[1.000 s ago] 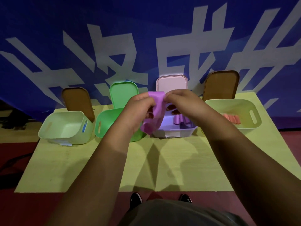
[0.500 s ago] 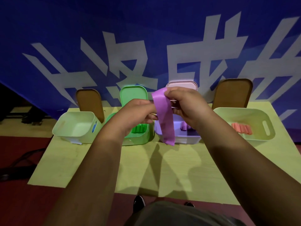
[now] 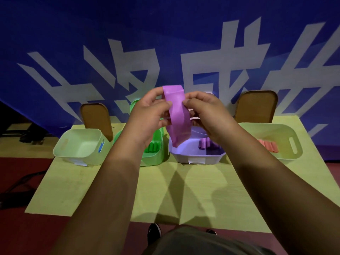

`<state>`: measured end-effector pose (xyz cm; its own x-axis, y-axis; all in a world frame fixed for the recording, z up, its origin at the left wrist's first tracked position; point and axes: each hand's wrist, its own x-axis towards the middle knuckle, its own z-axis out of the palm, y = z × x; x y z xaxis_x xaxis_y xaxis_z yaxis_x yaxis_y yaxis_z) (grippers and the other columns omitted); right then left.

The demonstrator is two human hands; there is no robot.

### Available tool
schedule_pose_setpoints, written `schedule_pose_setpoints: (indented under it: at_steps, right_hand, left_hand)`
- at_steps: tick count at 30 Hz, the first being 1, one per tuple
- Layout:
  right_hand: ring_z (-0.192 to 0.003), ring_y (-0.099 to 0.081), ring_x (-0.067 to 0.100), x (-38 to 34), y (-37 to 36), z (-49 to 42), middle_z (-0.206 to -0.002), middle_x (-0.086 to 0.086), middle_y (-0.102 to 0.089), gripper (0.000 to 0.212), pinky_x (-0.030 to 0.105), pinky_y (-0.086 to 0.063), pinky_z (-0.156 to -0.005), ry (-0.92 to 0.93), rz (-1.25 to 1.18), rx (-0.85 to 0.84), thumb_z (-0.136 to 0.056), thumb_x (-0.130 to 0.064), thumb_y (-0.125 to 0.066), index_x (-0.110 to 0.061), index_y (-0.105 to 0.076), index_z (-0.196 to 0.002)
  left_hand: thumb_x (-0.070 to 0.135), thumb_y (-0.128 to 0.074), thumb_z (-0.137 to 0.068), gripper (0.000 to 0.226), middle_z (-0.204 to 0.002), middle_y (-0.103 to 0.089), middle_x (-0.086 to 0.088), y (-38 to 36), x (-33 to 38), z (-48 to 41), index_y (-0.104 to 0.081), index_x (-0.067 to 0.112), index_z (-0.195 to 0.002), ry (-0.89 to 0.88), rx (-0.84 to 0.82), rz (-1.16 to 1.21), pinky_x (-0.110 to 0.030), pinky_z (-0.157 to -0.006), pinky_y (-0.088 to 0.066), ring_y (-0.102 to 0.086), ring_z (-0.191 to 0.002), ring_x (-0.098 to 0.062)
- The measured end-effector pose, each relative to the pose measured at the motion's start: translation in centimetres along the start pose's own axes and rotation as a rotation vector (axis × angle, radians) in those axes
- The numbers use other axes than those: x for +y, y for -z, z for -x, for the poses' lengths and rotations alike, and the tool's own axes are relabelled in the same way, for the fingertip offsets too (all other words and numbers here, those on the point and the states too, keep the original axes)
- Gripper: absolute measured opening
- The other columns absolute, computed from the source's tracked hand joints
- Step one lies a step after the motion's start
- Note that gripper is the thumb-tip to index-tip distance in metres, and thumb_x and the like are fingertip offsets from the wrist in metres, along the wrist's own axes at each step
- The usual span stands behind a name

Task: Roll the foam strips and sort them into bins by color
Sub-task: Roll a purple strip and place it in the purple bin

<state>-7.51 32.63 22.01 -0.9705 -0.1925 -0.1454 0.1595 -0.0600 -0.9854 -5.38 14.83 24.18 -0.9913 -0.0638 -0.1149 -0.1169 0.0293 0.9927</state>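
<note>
Strip (image 3: 178,116) in left hand (image 3: 147,117), right hand (image 3: 208,115), perhaps folded

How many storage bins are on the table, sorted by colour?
Pale green bins: 2
Bright green bin: 1
Lavender bin: 1
Total: 4
</note>
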Motion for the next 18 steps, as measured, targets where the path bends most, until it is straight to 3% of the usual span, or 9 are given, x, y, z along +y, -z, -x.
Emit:
schedule_pose_setpoints:
  at_steps: [3,6,9,12,16,18]
  right_hand:
    - [-0.090,-0.068,0.028,0.2,0.2,0.0,-0.109,0.027,-0.070,0.026,0.048,-0.062,-0.091,-0.044,0.041,-0.048,-0.102,-0.018,-0.059,-0.002,-0.068,-0.120]
    - [-0.100,-0.073,0.034,0.8,0.3,0.2,-0.112,0.023,-0.074,0.030,0.059,-0.057,-0.102,-0.084,0.167,-0.142,-0.093,-0.022,-0.061,-0.006,-0.071,-0.116]
    - [-0.109,-0.073,0.036,1.4,0.1,0.4,-0.109,0.015,-0.078,0.026,0.057,-0.056,-0.105,-0.088,0.189,-0.170,-0.094,-0.023,-0.061,-0.013,-0.075,-0.114]
    - [-0.098,-0.074,0.026,1.0,0.0,0.2,-0.109,0.015,-0.077,0.021,0.052,-0.059,-0.102,-0.023,0.103,-0.067,-0.102,-0.023,-0.062,-0.010,-0.074,-0.113]
    - [-0.081,-0.073,0.014,-0.1,0.2,-0.4,-0.094,0.008,-0.078,0.021,0.033,-0.063,-0.082,0.070,0.023,0.041,-0.105,-0.022,-0.061,-0.009,-0.074,-0.115]
    - [-0.083,-0.075,0.021,-0.2,0.2,-0.6,-0.095,0.008,-0.079,0.019,0.036,-0.064,-0.084,0.104,0.059,0.052,-0.105,-0.024,-0.063,-0.012,-0.075,-0.114]
  left_hand:
    - [0.006,-0.062,-0.104,0.038,-0.115,-0.079,-0.012,-0.3,0.3,-0.2,-0.072,0.030,-0.131,-0.008,0.018,0.026,-0.047,-0.084,-0.066,-0.078,-0.101,-0.029]
    - [0.006,-0.062,-0.102,0.038,-0.120,-0.077,-0.017,-0.4,0.6,-0.6,-0.073,0.031,-0.129,-0.015,0.056,0.067,-0.047,-0.082,-0.065,-0.076,-0.101,-0.029]
    - [0.009,-0.062,-0.102,0.037,-0.120,-0.077,-0.013,-0.2,0.7,-1.0,-0.074,0.033,-0.128,-0.031,0.066,0.020,-0.045,-0.081,-0.065,-0.075,-0.104,-0.030]
    - [0.012,-0.065,-0.102,0.029,-0.110,-0.080,-0.005,0.2,0.7,-1.1,-0.078,0.028,-0.123,-0.033,0.041,-0.072,-0.040,-0.082,-0.064,-0.077,-0.097,-0.023]
    - [0.011,-0.067,-0.102,0.022,-0.102,-0.082,-0.002,0.0,0.5,-0.9,-0.081,0.024,-0.113,-0.051,0.045,-0.169,-0.033,-0.078,-0.062,-0.078,-0.095,-0.019]
    - [0.013,-0.069,-0.101,0.019,-0.100,-0.082,-0.002,0.0,0.5,-0.9,-0.081,0.024,-0.111,-0.061,0.056,-0.214,-0.037,-0.081,-0.065,-0.079,-0.097,-0.021]
